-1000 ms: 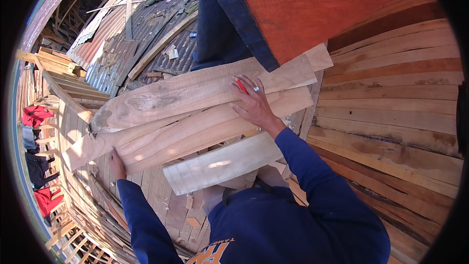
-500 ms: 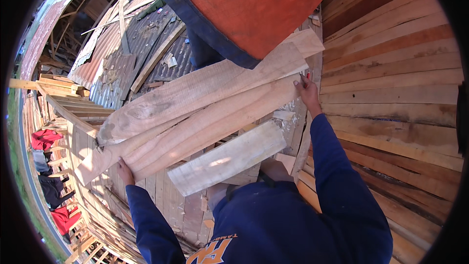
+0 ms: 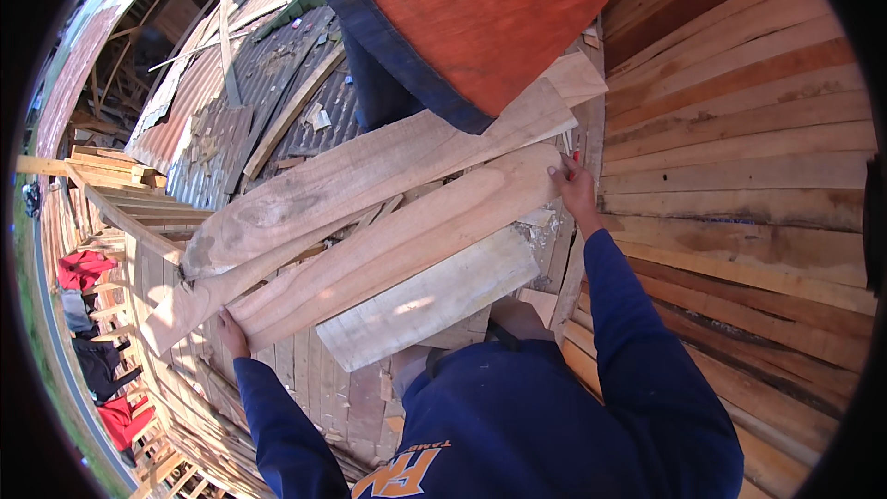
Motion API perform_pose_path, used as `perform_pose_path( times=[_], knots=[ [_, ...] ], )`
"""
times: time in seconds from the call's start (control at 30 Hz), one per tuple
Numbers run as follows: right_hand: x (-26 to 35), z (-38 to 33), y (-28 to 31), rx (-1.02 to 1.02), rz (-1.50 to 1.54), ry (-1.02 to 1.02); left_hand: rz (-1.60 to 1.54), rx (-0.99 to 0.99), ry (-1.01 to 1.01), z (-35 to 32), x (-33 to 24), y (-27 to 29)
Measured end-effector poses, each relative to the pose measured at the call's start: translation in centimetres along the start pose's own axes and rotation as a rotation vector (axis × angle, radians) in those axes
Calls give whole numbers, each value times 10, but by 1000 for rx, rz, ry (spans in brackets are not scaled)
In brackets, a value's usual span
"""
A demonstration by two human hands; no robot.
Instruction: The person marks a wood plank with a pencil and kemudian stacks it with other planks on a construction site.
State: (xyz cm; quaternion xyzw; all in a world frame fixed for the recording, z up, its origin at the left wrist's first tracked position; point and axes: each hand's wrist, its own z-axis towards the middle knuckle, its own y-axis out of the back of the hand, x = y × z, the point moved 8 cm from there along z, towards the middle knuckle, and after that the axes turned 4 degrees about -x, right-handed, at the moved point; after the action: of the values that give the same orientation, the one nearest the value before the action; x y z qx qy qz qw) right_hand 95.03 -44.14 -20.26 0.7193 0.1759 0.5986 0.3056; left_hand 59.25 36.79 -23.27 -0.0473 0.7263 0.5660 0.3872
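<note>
A long pale wooden plank (image 3: 407,236) lies slantwise before me, its far edge slightly curved. My left hand (image 3: 233,334) grips its left end, fingers mostly hidden behind the wood. At the other end, my right hand (image 3: 575,192) pinches the plank's upper right corner. A small red thing (image 3: 577,155) shows by the right fingertips; what it is I cannot make out. Beyond the plank lies a wider board (image 3: 370,171) with a rough edge, overlapping another board (image 3: 180,311). Nearer to me, across my lap, a short whitish board (image 3: 430,300) rests at a slant.
An orange cloth with a dark blue border (image 3: 490,14) hangs over the far boards. A curved wall of planks (image 3: 739,166) rises on the right. Corrugated metal sheets (image 3: 194,139) with scraps lie beyond, and red and dark clothes (image 3: 88,268) hang at the left.
Both hands have drawn the plank a little toward me. A gap has opened between it and the boards behind, and it now covers more of the space above the whitish board.
</note>
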Motion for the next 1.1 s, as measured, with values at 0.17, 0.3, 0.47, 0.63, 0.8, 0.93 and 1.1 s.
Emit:
perform_pose_path(
  times=[0.17,0.3,0.47,0.63,0.8,0.93,1.1],
  knots=[
    [12,-3,3,-11,54,80,53,12,24,-1,-3,3],
    [20,-4,6,10,-1,69,81,55,28,1,-3,2],
    [29,11,4,118,-84,82,60,4,10,3,5,6],
    [60,33,8,41,342,-167,330,-116,-63,-14,-34,8],
    [23,61,5,-15,483,-215,354,-198,-535,-69,-171,-34],
    [25,84,1,-3,371,-108,453,79,-822,-93,-273,-83],
    [30,90,-5,-68,278,-81,566,398,-973,-83,-353,-142]
  ],
)
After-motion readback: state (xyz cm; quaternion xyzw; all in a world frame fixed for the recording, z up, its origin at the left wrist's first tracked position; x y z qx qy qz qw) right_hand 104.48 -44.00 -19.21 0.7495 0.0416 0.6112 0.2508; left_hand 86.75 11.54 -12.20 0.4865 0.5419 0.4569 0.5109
